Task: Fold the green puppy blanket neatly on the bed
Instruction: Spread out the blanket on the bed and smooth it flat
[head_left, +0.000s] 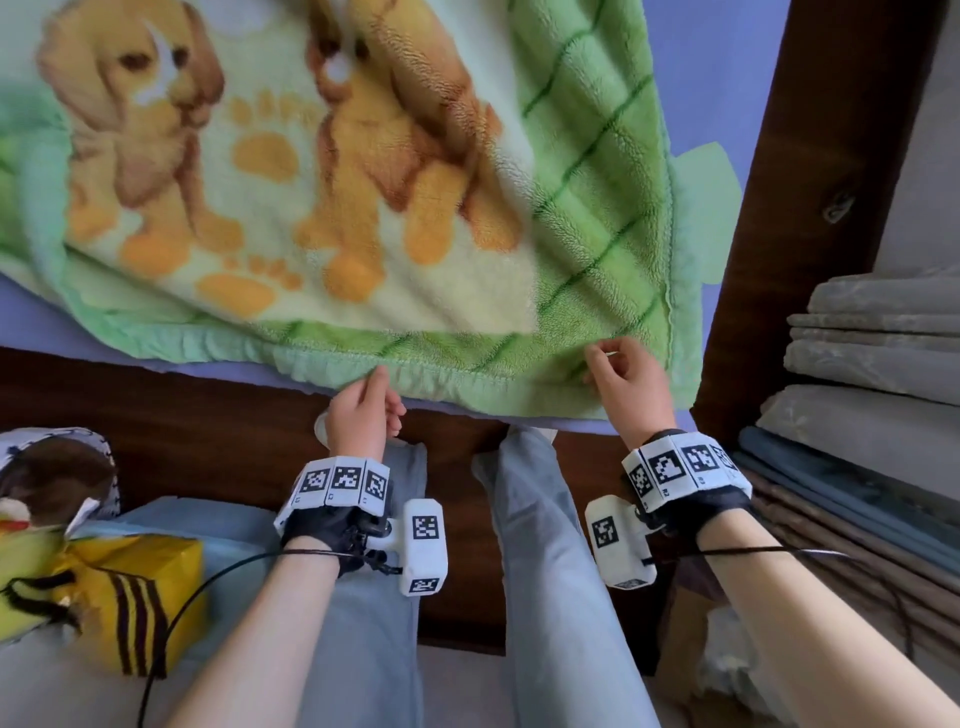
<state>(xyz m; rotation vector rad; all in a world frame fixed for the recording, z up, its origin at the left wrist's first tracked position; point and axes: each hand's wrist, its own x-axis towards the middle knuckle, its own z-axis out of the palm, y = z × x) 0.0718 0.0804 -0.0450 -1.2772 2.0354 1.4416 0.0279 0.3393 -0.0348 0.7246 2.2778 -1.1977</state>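
The green puppy blanket (332, 171) lies spread over the bed, printed with two tan puppies and orange paw prints, with a green checked border on the right. Its near hem runs along the bed's front edge. My left hand (361, 413) pinches that hem near its middle between thumb and fingers. My right hand (626, 382) grips the hem close to the near right corner, and the fabric there puckers into folds toward the fingers. Both wrists carry white marker bands.
A purple sheet (727, 62) covers the bed inside a dark wooden frame (810, 156). Folded grey bedding (878, 338) is stacked on the right. At the lower left lie a yellow striped cushion (135, 597) and a soft toy (52, 473). My legs stand against the frame.
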